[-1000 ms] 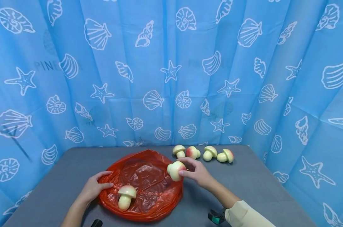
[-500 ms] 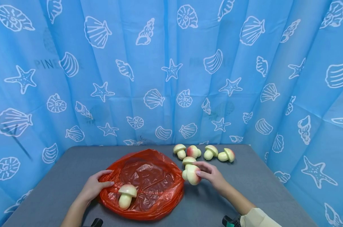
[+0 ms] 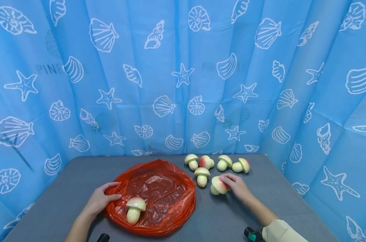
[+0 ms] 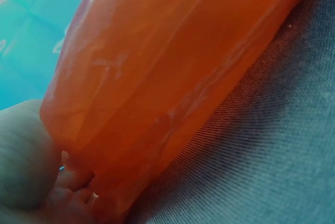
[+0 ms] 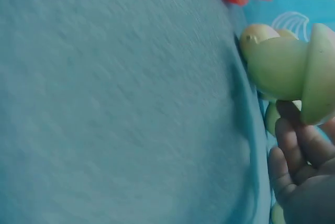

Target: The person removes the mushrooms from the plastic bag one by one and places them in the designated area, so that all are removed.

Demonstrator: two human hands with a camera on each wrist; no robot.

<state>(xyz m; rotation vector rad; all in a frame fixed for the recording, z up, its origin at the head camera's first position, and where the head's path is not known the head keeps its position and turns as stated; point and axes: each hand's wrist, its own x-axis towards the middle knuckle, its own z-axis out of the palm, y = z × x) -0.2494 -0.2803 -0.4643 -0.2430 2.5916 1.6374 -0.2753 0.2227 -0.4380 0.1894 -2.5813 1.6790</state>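
Observation:
My left hand (image 3: 98,201) grips the left rim of a red plastic bag (image 3: 173,211), thumb inside and fingers outside. The bag lies spread with its mouth wide. In the left wrist view, the thumb and fingers hold the bag's thin side (image 4: 157,88). One toy mushroom (image 3: 133,215) lies in the bag near that hand. To the right of the bag, my right hand (image 3: 238,187) pinches another toy mushroom (image 3: 218,186) by its pink-tinged cap, the stem pointing down and left. In the right wrist view its pale stem and cap (image 5: 280,67) stand over the fingers.
Behind the held one, a toy mushroom (image 3: 202,177) stands between bag and right hand. Several more, such as a red-capped one (image 3: 205,162), form a row along the back of the grey table (image 3: 261,201). A blue shell-print curtain (image 3: 170,84) hangs behind.
My right hand has carried its mushroom rightward, from over the bag's right rim to above the table, uncovering the mushroom standing behind. The left hand and the bag have stayed put.

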